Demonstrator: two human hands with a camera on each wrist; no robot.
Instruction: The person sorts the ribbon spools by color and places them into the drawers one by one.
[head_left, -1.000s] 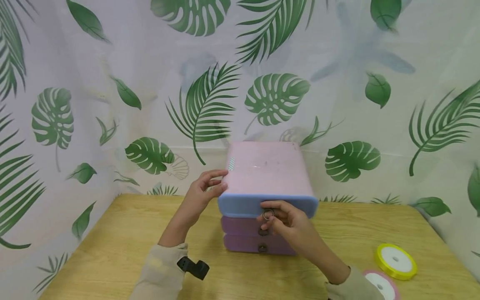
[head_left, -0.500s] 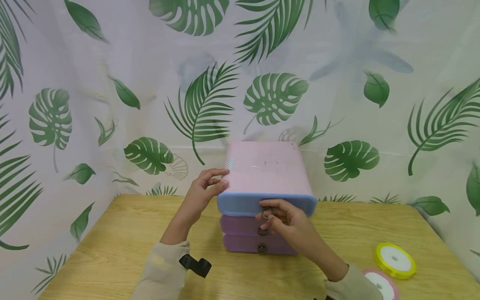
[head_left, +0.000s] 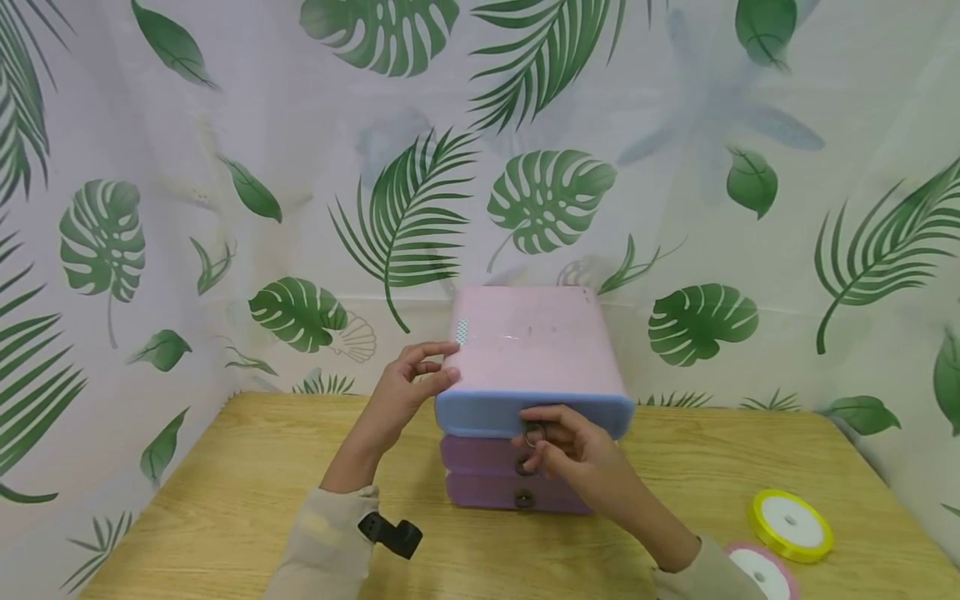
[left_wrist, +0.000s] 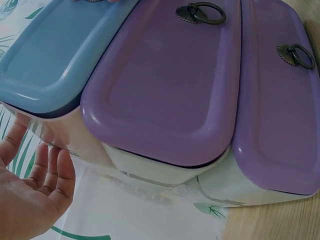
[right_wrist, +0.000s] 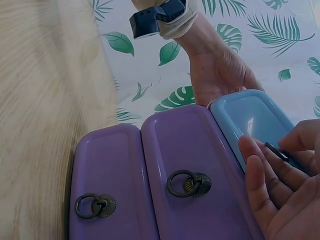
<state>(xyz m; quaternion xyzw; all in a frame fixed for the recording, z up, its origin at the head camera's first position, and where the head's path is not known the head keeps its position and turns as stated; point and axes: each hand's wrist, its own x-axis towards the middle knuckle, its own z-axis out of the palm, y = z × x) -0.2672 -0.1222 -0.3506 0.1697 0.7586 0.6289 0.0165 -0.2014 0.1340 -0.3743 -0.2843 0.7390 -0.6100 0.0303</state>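
At front of three-drawer chest [head_left: 480, 457] on tabletop [head_left: 285, 467], right hand [head_left: 588, 458], fingers curled, pinches ring pull [right_wrist: 276, 151] of blue top drawer [head_left: 480, 414]. At chest's left side, left hand [head_left: 405, 387], fingers loosely spread, touches pink casing [head_left: 536, 342]. Right of chest: yellow ribbon spool [head_left: 791, 523], pink ribbon spool [head_left: 759, 572].

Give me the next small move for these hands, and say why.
Probably ease the ring pull gently toward the person with the right hand, the left hand bracing the pink cabinet. The right hand pinches the ring pull, the blue drawer front looks closed, and the left hand touches the pink cabinet's left side.
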